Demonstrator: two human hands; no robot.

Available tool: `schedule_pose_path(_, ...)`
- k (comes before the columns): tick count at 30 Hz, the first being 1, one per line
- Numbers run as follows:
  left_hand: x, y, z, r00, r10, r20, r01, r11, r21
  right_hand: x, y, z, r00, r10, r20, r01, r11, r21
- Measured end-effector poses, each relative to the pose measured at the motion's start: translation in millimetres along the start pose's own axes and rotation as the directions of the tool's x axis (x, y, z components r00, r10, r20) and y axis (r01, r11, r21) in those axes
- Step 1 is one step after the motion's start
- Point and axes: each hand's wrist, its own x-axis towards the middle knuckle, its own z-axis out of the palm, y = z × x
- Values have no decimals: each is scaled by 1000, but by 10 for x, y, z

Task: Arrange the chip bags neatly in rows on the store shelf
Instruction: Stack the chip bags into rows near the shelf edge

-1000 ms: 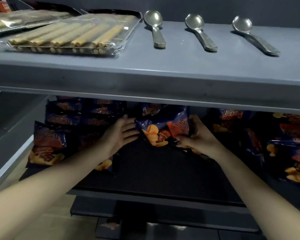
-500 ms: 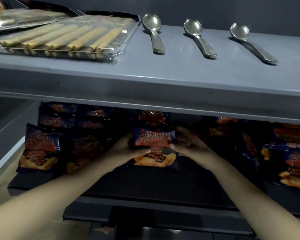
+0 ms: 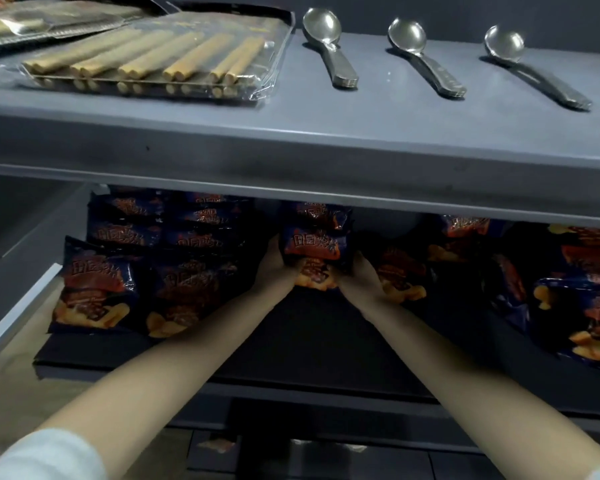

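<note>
Both hands hold one dark blue chip bag (image 3: pixel 315 244) upright in the middle of the lower shelf (image 3: pixel 326 341). My left hand (image 3: pixel 274 268) grips its left edge and my right hand (image 3: pixel 359 275) grips its right edge. Another bag (image 3: pixel 314 213) stands right behind it. To the left, several bags stand in rows, with two at the front (image 3: pixel 94 289) (image 3: pixel 187 292). On the right, more bags (image 3: pixel 589 306) lie loosely and overlap. The held bag's lower part is hidden by my fingers.
The upper grey shelf (image 3: pixel 326 140) overhangs the chip bags. It carries packs of wafer rolls (image 3: pixel 153 60) on the left and three metal spoons (image 3: pixel 329 46) (image 3: pixel 423 53) (image 3: pixel 530 64) on the right. Bare dark shelf surface lies in front of my hands.
The bag went from tilted in my right hand to upright between both hands. It then moved deeper into the shelf, up against the bag behind it.
</note>
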Motion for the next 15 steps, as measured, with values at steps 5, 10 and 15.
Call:
schedule_pose_path(5,85,-47,154,998,10,-57,-8,999,37,131,42,122,998,62,-29,-64,995,-73)
schedule_pose_path(10,107,5,182,994,-96,54,96,995,0,201,-23,61,992,92,89,-100,991,85)
schedule_pose_path(15,111,-4,146,987,-140,78,139,990,21,261,-97,64,985,112,131,-120,991,54)
